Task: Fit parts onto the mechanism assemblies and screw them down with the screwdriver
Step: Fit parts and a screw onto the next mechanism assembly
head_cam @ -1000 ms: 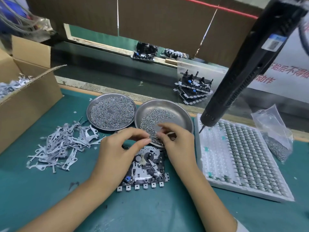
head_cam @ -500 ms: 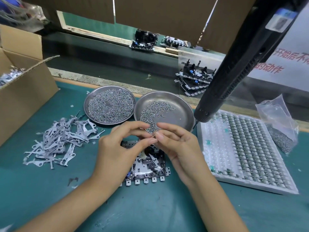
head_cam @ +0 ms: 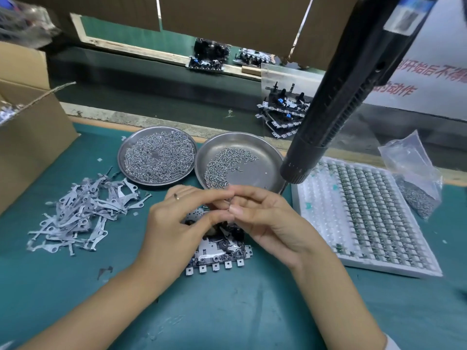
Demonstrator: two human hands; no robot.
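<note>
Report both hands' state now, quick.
Left hand: fingertips pinched together above the mechanism assembly; what they hold cannot be told.
Right hand: fingertips curled and pinching against the left's; the thing is too small to make out.

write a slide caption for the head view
Both hands pinch a small part above the mechanism, screwdriver hanging unused.

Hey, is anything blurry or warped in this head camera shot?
Head view: the big black electric screwdriver hanging close up looks soft; the top left corner is smeared; the wide lens bows the bench edge; both steel dishes of screws stay sharp, with mild glare.
</note>
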